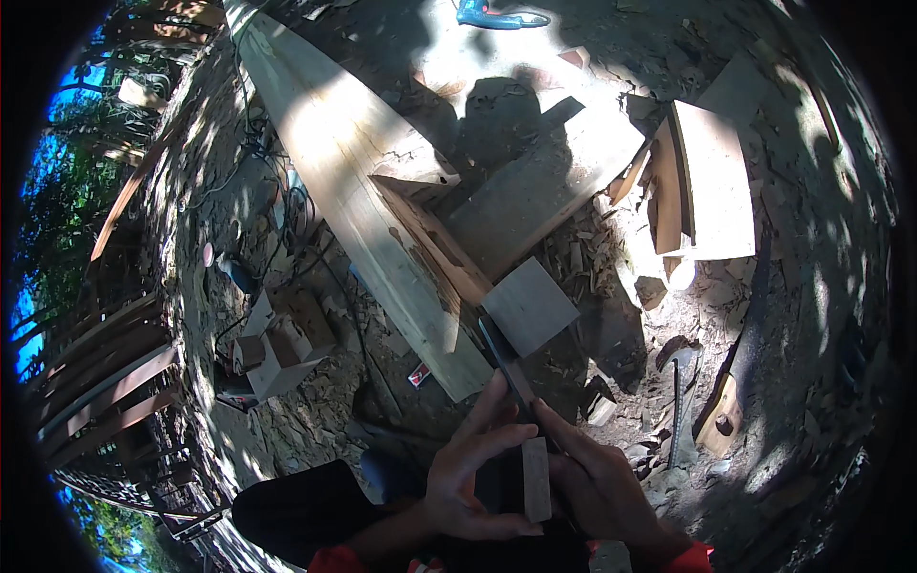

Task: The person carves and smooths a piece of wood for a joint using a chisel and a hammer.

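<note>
My left hand (458, 477) is curled around a small wooden block (537, 479), its fingers at the block's upper and lower ends. Close beside it, my right hand (604, 485) is closed on a long, thin, dark flat bar (514, 374). That bar points up and away from me, and I cannot make out whether it is a blade or a file. One left fingertip lies against or near the bar. Beyond its far end sits a square-faced wooden block (531, 307), next to a long pale plank (353, 162).
A wide board (535, 181) lies beyond the square block. To the right stand a large wooden piece (714, 181) and a handsaw with a wooden handle (721, 420). Cut wood pieces (285, 346) and cables (253, 143) are at left. A blue power tool (492, 16) lies far off. Wood chips litter the ground.
</note>
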A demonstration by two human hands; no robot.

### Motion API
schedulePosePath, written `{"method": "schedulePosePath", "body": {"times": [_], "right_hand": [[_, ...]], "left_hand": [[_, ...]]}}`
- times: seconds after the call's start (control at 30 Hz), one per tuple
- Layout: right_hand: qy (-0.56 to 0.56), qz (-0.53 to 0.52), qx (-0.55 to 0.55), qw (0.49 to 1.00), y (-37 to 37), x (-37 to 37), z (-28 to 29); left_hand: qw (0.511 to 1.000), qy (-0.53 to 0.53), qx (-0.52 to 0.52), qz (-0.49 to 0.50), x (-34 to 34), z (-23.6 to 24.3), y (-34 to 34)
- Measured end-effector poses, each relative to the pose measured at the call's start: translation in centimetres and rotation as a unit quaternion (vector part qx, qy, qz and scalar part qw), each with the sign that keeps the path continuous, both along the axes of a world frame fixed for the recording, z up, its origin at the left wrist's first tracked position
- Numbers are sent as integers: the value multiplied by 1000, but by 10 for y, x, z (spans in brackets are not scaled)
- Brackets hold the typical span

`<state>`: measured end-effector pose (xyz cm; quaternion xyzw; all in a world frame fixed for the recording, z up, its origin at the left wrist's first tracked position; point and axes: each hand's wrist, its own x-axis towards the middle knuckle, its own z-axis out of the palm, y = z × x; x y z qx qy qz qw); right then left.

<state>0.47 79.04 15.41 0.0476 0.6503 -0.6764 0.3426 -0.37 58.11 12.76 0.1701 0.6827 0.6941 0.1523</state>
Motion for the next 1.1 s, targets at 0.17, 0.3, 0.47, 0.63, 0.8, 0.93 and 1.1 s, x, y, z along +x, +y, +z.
{"method": "schedulePosePath", "body": {"times": [0.17,0.3,0.47,0.63,0.8,0.93,1.1], "right_hand": [[57,4,-16,998,1,1,-11],[70,-6,-20,997,1,4,-11],[58,4,-20,998,-1,-4,-12],[84,-8,-31,996,-1,-6,-18],[60,-11,-52,997,-4,-7,-23],[20,39,-44,998,-7,-32,-1],[-2,5,-22,1000,6,-1,16]], "left_hand": [[1000,21,-12,3,-3,-2,2],[1000,4,-3,3,2,-2,2],[1000,11,-2,-2,-4,-5,-1],[999,30,-13,-4,-7,-5,0],[999,39,-5,-3,-6,0,4],[996,31,25,75,-4,-4,-8],[984,59,-75,150,12,0,-38]]}}
